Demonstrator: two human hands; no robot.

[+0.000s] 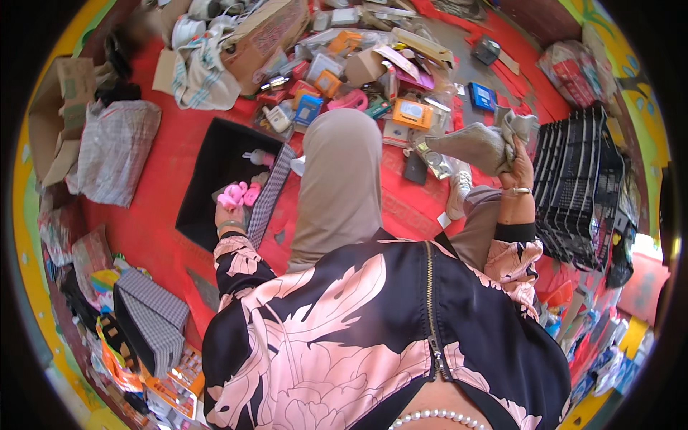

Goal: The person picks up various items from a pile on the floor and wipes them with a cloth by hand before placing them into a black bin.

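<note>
My left hand reaches into a black-lined storage box with checked sides. Its fingers are closed on a bright pink, rounded, lumpy item, whose exact kind I cannot make out. Farther back in the same box lies a small clear bottle with a pink part. Out to the right, my right hand grips a bunched grey cloth. One end of the cloth stretches left above my shoe.
A heap of small boxes and packets spreads ahead on the red floor covering. Black plastic crates stand at the right. On the left are a white woven sack, cartons and a second checked box.
</note>
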